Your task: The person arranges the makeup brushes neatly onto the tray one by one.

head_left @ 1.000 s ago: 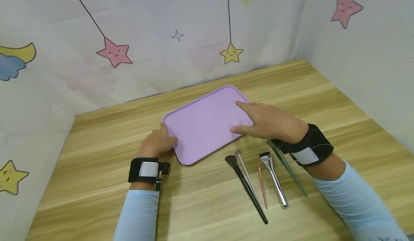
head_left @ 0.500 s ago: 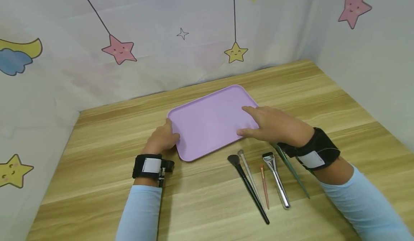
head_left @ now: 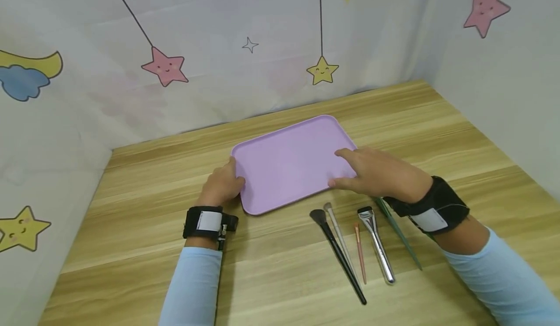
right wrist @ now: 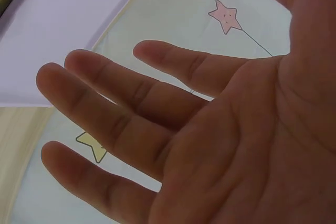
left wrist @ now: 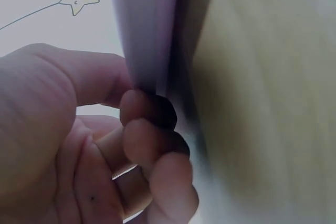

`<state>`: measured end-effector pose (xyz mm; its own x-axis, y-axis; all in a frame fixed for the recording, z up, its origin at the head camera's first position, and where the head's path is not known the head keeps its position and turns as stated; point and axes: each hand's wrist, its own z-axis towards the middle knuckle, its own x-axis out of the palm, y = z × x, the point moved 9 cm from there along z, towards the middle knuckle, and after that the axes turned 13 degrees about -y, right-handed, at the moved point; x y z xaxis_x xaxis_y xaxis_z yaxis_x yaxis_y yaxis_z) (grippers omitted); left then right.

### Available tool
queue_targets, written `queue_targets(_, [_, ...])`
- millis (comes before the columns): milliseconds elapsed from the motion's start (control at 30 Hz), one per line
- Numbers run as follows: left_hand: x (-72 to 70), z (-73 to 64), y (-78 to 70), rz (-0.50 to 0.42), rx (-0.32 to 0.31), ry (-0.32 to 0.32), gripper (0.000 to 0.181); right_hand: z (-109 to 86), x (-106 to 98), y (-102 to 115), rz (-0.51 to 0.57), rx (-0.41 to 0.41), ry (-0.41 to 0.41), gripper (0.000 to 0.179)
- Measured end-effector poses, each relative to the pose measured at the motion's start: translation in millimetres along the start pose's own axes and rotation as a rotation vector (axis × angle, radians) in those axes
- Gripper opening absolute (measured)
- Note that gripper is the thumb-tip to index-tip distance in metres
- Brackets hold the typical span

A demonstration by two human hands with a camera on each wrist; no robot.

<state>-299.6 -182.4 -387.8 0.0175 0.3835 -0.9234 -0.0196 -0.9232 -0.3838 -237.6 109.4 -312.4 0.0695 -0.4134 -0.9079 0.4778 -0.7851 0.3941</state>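
A shallow light-purple tray (head_left: 288, 163) lies slantwise on the wooden table. My left hand (head_left: 220, 185) pinches its left end; in the left wrist view the thumb is on one side of the tray's edge (left wrist: 147, 35) and curled fingertips (left wrist: 137, 107) are on the other. My right hand (head_left: 378, 173) is over the tray's right end, thumb and fingers apart. In the right wrist view its fingers (right wrist: 131, 140) are loosely spread with nothing between them, and the tray (right wrist: 58, 35) shows beyond them.
Several makeup brushes lie in front of the tray: a black one (head_left: 339, 256), a thin pale one (head_left: 339, 231), a small pink one (head_left: 360, 253), a silver flat one (head_left: 379, 248) and a green one (head_left: 400, 233), partly under the right wrist. Printed cloth walls (head_left: 210, 88) border the table.
The whole head view has shifted slightly. My left hand keeps its pinch on the tray's left end. My right hand has drawn slightly right and nearer, its fingers still apart.
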Motion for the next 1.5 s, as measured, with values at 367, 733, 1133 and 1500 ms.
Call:
queue_targets(367, [0.4, 9.3, 2.9, -0.051, 0.009, -0.01, 0.072, -6.6, 5, -10, 0.058, 0.008, 0.015, 0.061])
queue_targets(733, [0.3, 14.9, 4.3, -0.1, -0.013, 0.0, 0.073, -9.4, 6, -14, 0.075, -0.016, 0.015, 0.052])
queue_targets(1133, [7.5, 17.8, 7.0, -0.114, -0.025, 0.031, 0.073, -20.7, 12, -17, 0.041, -0.035, 0.034, 0.042])
queue_targets(1500, [5.5, 19.1, 7.3, -0.119, -0.021, 0.014, 0.07, -36.8, 16, -38, -0.016, -0.011, 0.067, 0.03])
